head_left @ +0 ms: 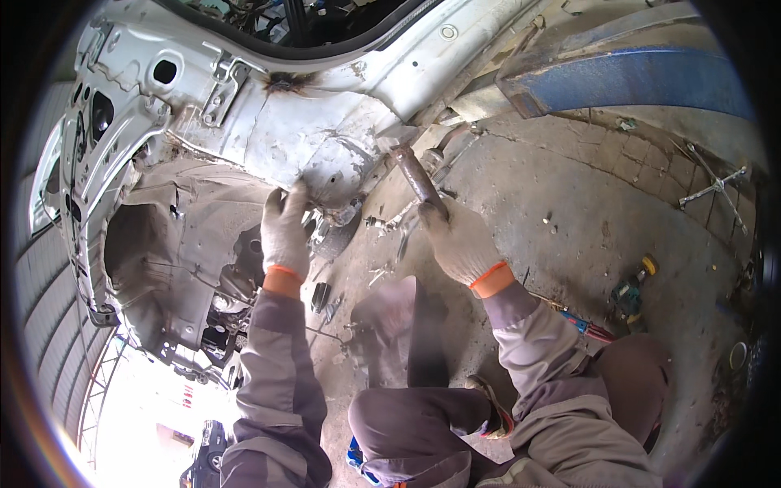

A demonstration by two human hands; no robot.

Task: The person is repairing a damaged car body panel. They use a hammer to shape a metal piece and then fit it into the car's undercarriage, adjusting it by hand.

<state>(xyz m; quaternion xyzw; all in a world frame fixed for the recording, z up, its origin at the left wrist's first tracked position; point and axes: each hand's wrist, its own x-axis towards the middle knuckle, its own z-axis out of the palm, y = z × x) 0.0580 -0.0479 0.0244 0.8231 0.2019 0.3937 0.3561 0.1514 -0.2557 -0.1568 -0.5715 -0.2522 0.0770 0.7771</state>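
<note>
My left hand (286, 232), in a pale work glove with an orange cuff, is raised to the lower edge of a bare silver car body panel (297, 130). Its fingers are stretched and apart, the tips at the panel's edge; whether they press on it I cannot tell. My right hand (462, 242), gloved the same way, is closed round a short, rusty brown metal bar (416, 179). The bar slants up and left, its far end close to the panel's right corner. Scraped paint marks the panel, and a dark burnt patch (286, 82) lies above it.
A blue steel beam (634, 79) runs across the upper right. On the concrete floor (521, 203) lie a four-way wheel wrench (713, 186), a power tool (629, 294) and red-handled pliers or cutters (592, 328). The open wheel arch (163, 244) is on the left.
</note>
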